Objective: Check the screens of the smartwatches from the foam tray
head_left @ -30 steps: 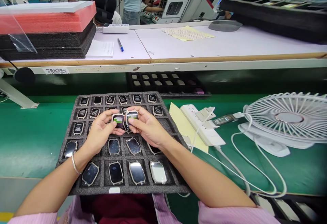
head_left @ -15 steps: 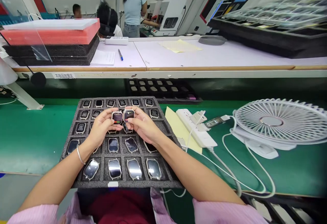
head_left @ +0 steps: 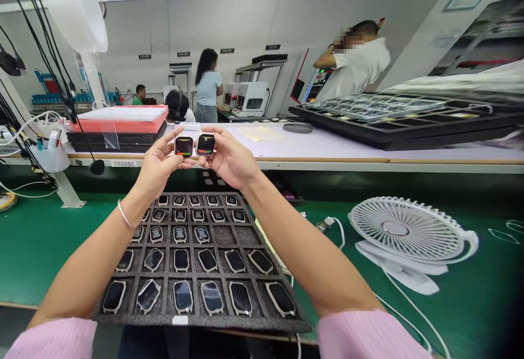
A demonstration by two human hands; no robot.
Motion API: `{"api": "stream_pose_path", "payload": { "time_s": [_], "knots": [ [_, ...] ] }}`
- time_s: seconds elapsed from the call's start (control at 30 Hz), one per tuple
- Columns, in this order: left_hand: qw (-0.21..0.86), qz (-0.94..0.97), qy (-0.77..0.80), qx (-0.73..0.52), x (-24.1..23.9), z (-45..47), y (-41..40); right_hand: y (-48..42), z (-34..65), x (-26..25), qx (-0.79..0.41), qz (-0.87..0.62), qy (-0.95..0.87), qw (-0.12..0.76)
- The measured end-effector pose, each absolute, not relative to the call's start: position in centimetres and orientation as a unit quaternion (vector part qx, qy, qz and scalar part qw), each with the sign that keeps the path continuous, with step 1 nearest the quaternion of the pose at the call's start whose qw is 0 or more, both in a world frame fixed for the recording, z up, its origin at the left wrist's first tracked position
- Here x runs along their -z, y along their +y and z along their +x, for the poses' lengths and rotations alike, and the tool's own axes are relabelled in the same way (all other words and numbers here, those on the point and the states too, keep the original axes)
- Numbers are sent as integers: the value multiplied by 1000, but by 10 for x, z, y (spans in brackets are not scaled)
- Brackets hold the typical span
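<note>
My left hand pinches a smartwatch by its edges, its screen lit with a coloured bar near the bottom. Beside it, a second smartwatch with a similar lit screen is gripped in my right hand. Both strapless watches are held up side by side, screens facing me, above the far edge of a black foam tray. Rows of watches lie in the tray's compartments; those in the far rows show lit text, while the near ones, such as the watch, are dark. Two compartments at the right of the middle row hold nothing.
A white fan stands on the green bench at right, with cables around it. Above the bench runs a shelf carrying red and black foam trays at left and a black tray stack at right. Several people are beyond.
Both hands have raised the two watches from just over the tray to the shelf's height. My view has tilted up, showing more of the room and a person in white at right.
</note>
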State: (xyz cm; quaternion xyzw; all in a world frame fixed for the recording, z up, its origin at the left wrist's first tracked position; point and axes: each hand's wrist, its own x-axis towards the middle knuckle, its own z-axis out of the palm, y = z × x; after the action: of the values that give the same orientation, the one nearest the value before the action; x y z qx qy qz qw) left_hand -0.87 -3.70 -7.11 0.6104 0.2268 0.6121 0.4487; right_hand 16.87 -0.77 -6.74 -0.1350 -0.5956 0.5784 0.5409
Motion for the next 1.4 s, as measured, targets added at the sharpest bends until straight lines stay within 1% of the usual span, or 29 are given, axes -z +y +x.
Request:
{"api": "stream_pose_path", "payload": {
  "time_s": [0.13,0.3,0.47,0.77,1.0,1.1,1.17,1.4],
  "knots": [
    [381,641,197,-637,44,-7,-31,-5,168,34,-526,-99,-642,549],
    [341,650,180,-655,30,-7,-24,-7,173,18,-473,-81,-698,531],
    [347,642,186,-658,30,-3,-25,-9,178,19,-464,-86,-711,521],
    [374,628,198,-653,44,4,-23,-7,184,36,-464,-92,-711,520],
    [368,629,206,-653,49,4,-25,-10,184,38,-470,-107,-704,522],
    [377,622,217,-651,61,2,-29,-14,183,49,-480,-121,-699,516],
    [394,614,233,-643,76,0,-34,-19,183,66,-496,-131,-692,509],
    [485,570,324,-578,151,-6,-55,-35,180,156,-596,-187,-608,490]
  ]
}}
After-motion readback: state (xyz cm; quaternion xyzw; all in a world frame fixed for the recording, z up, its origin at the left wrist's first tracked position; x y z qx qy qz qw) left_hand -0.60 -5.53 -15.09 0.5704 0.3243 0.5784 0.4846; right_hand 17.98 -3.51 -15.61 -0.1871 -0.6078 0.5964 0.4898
